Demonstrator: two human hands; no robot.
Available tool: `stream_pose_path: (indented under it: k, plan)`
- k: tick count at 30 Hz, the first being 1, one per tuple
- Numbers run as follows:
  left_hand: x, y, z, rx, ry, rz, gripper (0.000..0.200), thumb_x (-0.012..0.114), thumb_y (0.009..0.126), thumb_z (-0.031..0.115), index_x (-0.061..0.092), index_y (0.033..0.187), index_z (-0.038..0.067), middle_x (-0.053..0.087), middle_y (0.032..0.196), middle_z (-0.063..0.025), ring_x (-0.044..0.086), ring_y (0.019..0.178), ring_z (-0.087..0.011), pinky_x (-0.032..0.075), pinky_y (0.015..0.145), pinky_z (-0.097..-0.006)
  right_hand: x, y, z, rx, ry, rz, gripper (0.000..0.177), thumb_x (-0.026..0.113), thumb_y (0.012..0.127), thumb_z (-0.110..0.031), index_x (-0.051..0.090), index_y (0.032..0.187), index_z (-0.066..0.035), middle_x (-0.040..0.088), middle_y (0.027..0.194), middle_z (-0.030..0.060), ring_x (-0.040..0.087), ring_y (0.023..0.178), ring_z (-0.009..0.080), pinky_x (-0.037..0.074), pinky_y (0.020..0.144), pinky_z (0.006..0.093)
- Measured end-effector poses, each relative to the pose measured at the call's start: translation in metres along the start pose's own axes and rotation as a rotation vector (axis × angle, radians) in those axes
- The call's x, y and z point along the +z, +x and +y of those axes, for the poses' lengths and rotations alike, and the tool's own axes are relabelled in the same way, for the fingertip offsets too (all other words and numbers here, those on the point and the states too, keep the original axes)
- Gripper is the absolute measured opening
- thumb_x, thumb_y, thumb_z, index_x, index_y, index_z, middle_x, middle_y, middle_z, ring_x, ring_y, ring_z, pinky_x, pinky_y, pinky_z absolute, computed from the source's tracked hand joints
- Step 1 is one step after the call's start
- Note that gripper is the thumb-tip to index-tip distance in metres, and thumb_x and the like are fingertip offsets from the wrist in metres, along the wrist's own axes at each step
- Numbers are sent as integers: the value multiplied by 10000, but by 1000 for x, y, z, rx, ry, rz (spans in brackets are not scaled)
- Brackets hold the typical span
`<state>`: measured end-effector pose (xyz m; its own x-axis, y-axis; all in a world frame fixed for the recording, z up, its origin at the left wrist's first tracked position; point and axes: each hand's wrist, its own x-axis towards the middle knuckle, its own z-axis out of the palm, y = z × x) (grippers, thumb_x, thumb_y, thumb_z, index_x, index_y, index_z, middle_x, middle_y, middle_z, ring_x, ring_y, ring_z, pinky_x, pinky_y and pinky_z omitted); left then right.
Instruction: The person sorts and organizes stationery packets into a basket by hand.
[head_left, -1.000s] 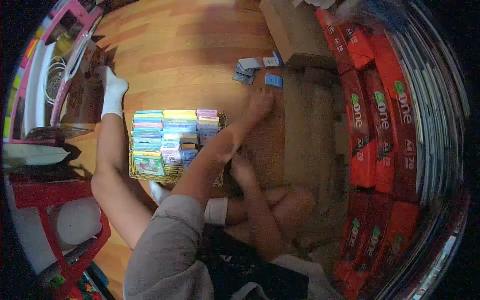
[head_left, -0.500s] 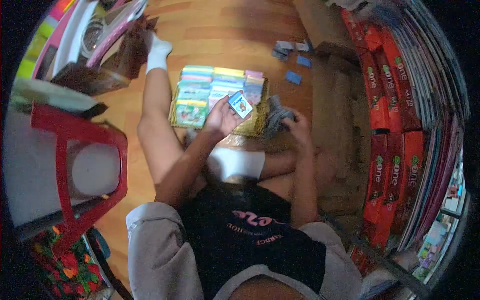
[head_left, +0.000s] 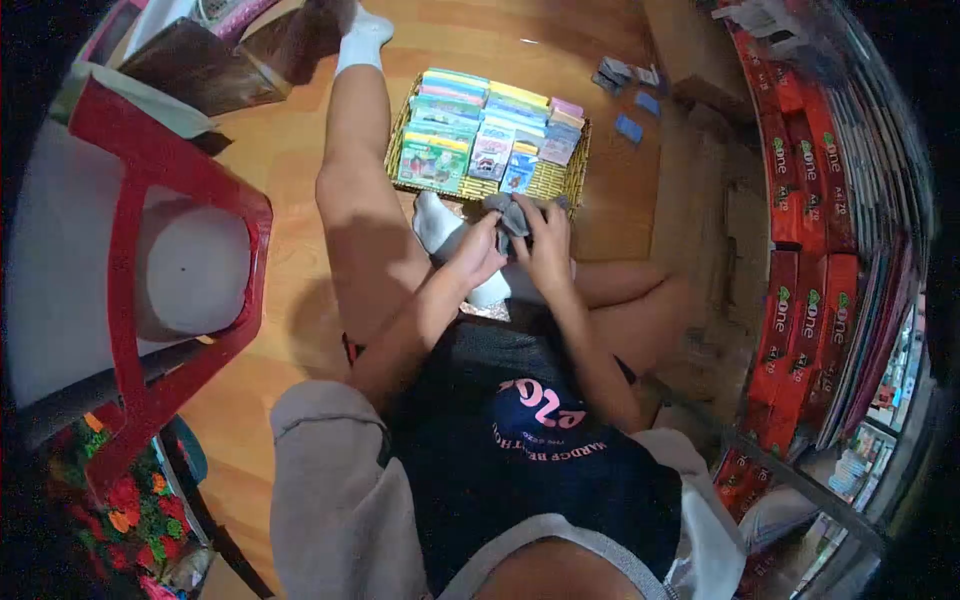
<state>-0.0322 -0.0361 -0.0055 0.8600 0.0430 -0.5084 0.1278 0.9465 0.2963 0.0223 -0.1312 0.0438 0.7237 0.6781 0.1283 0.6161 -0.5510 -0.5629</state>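
Both hands at work here, the left hand [head_left: 478,257] and the right hand [head_left: 547,248] close together, a grey cloth [head_left: 513,222] pinched between them, right at the near edge of the wicker basket [head_left: 552,183]. Inside it, rows of colourful packs [head_left: 434,162] stand upright, a blue one at the front. Beyond, to the right, small blue packets [head_left: 629,128] lie on the wooden floor [head_left: 290,240]. One leg stretches out to a white sock [head_left: 366,42]; red chair [head_left: 124,270] over on the left, red paper packs [head_left: 780,310] stacked along the right.
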Motion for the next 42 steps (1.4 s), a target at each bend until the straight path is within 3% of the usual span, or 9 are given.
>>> stream_pose_path:
  k: [5,8,10,19,25,27,28,35,42]
  plan:
    - [7,4,3,-68,77,-126,293,345,855,234,469,1002,13,538,939,-114,533,865,-217,416,791,-358,9,14,43,-20,322,305,365,541,667,-1,503,1029,-29,547,927,158,521,859,286,398,771,343]
    - [12,4,8,14,136,-164,341,382,840,229,323,1114,35,482,1033,-148,527,893,-260,458,704,-420,-4,16,54,518,1102,245,219,564,773,-139,531,960,-30,555,903,39,511,818,131,405,735,265]
    - [16,2,14,73,272,-196,468,410,830,215,139,1193,100,424,1091,-155,524,894,-296,476,620,-457,-5,10,52,504,1077,173,229,565,775,-153,528,960,-24,557,897,44,512,806,131,409,722,263]
    - [7,8,10,-53,246,-189,441,464,813,156,268,1192,42,467,1086,-142,533,908,-244,479,713,-395,-4,-5,42,422,985,-123,330,655,689,-122,516,963,-4,580,871,72,543,774,148,435,713,279]
    - [14,10,11,-29,271,-49,439,526,797,171,337,1174,50,458,1102,-143,528,913,-234,454,775,-372,-1,-6,49,481,981,93,315,679,653,-105,534,916,-8,587,867,83,557,776,167,447,705,290]
    - [-17,35,0,391,945,-98,484,596,756,220,383,1159,58,507,1021,-136,534,868,-202,463,693,-301,-12,-5,41,512,907,150,325,681,653,-115,533,922,-8,588,862,86,558,777,169,446,708,292]
    - [-1,21,6,644,1081,-79,277,615,744,196,542,937,12,565,887,-86,548,803,-156,447,672,-248,-17,-5,39,542,834,200,336,683,653,-125,532,929,-8,588,857,90,558,778,171,445,711,295]
    - [8,5,19,278,964,-193,150,592,760,89,534,842,-23,551,746,-39,530,678,-97,437,627,-218,-25,-12,46,472,754,-47,381,679,660,-171,522,970,-15,581,881,88,552,792,170,434,738,306]
    - [13,2,17,370,1039,-214,212,588,769,128,543,900,-32,571,757,-59,547,673,-105,448,601,-218,-39,-14,55,429,840,-146,401,683,670,-169,516,990,7,573,916,73,538,803,162,421,749,278]
